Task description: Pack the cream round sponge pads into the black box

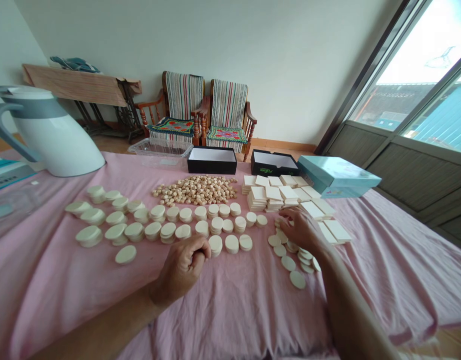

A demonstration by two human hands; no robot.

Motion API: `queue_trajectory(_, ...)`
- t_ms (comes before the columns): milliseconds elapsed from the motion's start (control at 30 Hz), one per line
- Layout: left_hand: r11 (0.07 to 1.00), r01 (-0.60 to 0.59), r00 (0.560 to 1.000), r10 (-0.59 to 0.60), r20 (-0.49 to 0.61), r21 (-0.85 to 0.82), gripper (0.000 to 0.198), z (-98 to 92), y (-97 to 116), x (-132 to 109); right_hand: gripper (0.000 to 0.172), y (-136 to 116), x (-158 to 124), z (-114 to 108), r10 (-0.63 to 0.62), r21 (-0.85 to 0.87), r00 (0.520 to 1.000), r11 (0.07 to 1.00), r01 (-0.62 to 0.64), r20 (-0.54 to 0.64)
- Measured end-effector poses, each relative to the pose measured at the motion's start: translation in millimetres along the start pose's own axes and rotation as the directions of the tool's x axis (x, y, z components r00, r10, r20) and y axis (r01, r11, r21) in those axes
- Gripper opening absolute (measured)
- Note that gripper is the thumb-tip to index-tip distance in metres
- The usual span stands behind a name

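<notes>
- Working low over the pink cloth [369,305], the left hand [181,267] is curling its fingers into a loose fist just beside a stack of cream discs [215,245]; whether it is holding anything is hidden.
- The right hand [296,229] is spreading its fingers apart, with its fingertips [285,215] resting at the top of a loose spill of discs [288,263] that are overlapping and tilting against each other.
- Rows of short stacks are running across the cloth to the left of both hands, with a heap of small pellets [194,190] lying behind them.
- Stacks of square tiles [273,197] are standing just beyond the right hand, close to the loose discs.
- Slow, light fingers are likely to suit this spot, since a knock could tip the closely set stacks.
- Black boxes [211,161], a teal box [337,176] and a plastic tub [155,154] are lining the far edge, narrowing reach there.
- The widest room for moving is lying on the cloth toward the person, nearer than the rows.
</notes>
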State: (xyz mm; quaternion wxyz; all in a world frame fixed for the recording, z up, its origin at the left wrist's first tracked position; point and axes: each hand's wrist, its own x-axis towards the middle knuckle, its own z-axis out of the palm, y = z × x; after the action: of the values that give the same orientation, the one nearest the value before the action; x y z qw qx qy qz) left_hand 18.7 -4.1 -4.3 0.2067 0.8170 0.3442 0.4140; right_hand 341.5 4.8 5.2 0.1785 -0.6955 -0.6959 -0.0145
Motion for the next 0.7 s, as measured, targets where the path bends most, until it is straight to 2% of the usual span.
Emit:
queue_trajectory(133, 1.000, 0.015, 1.000, -0.015, 0.006, 0.000, 0.023, 0.0, 0.4, -0.1, 0.016, -4.2, -0.6, 3.1, -0.014, -0.034, 0.996, 0.999, 0.017, 0.086)
queue_trajectory(433, 1.000, 0.016, 1.000, -0.016, 0.009, 0.004, 0.023, 0.3, 0.7, 0.0, 0.015, -5.1, 0.6, 7.1, -0.037, 0.019, 0.998, 0.999, 0.036, 0.046)
queue_trajectory(600, 1.000, 0.009, 1.000, -0.009, 0.002, 0.007, 0.023, 0.0, 1.7, 0.3, 0.023, -10.5, 1.1, 11.6, 0.029, -0.003, 1.000, 1.000, -0.029, 0.006)
queue_trajectory(700, 1.000, 0.009, 1.000, -0.009, 0.002, 0.010, 0.023, 0.1, 1.9, 0.6, 0.017, -12.2, 2.2, 14.5, 0.024, -0.031, 1.000, 0.999, -0.024, 0.000)
